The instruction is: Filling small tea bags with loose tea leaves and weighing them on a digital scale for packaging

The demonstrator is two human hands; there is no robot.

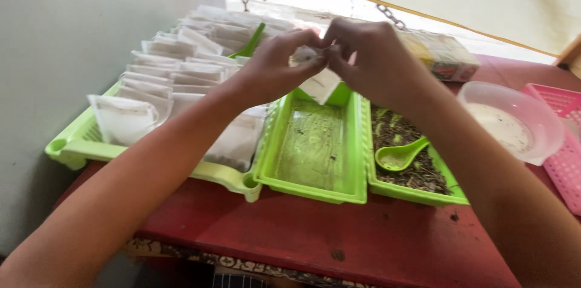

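Observation:
My left hand (275, 64) and my right hand (369, 58) meet above the green trays, both pinching the top of a small white paper pouch (321, 85) that hangs between them. Below the pouch lies an empty green rectangular tray (315, 143). To its right, a second green tray (442, 188) holds dark loose dried matter and a green plastic spoon (399, 155). At the left, a light green slotted tray (78, 146) is packed with several rows of white pouches (175, 73), with another green spoon (251, 43) sticking up among them.
Everything rests on a red table (363, 239). A clear plastic bowl (514, 121) with whitish contents sits at the right, partly over a pink slotted basket (566, 161). A printed carton (445, 55) lies behind my right hand. A grey wall stands at the left; chains hang above.

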